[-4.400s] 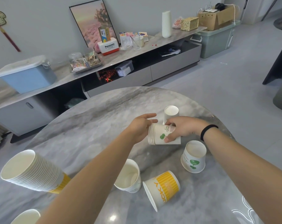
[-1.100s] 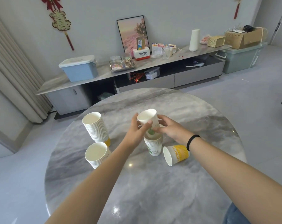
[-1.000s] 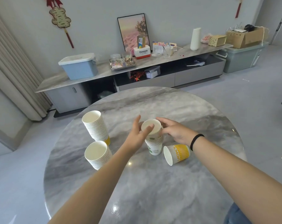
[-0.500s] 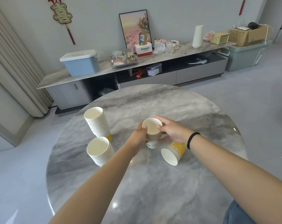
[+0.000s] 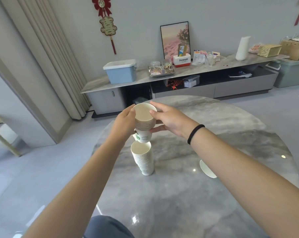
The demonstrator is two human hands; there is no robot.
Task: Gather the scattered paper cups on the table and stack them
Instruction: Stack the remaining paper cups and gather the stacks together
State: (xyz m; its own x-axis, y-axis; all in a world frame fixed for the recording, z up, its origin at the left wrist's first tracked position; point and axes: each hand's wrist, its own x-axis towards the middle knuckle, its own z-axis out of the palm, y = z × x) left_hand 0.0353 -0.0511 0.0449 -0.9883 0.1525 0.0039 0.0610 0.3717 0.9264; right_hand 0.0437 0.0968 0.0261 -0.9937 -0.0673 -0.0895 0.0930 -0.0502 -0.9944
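Both hands hold a short stack of white paper cups (image 5: 144,124) with a green print, lifted in the air. My left hand (image 5: 124,123) grips its left side and my right hand (image 5: 169,120) its right side. Directly below stands a taller stack of paper cups (image 5: 143,159) upright on the round marble table (image 5: 231,134); the held stack's bottom hovers just above its open mouth. A single cup (image 5: 207,170) lies on its side to the right, mostly hidden behind my right forearm.
The table's left edge runs close to the standing stack. Beyond the table a long low cabinet (image 5: 179,78) carries a blue box (image 5: 120,71), a tray and a framed picture. Curtains hang at the left. My knee (image 5: 107,227) shows at the bottom.
My hands lifted the small stack off the table and carried it left, above a taller stack. The view swung left; the lying yellow cup is now behind my right arm.
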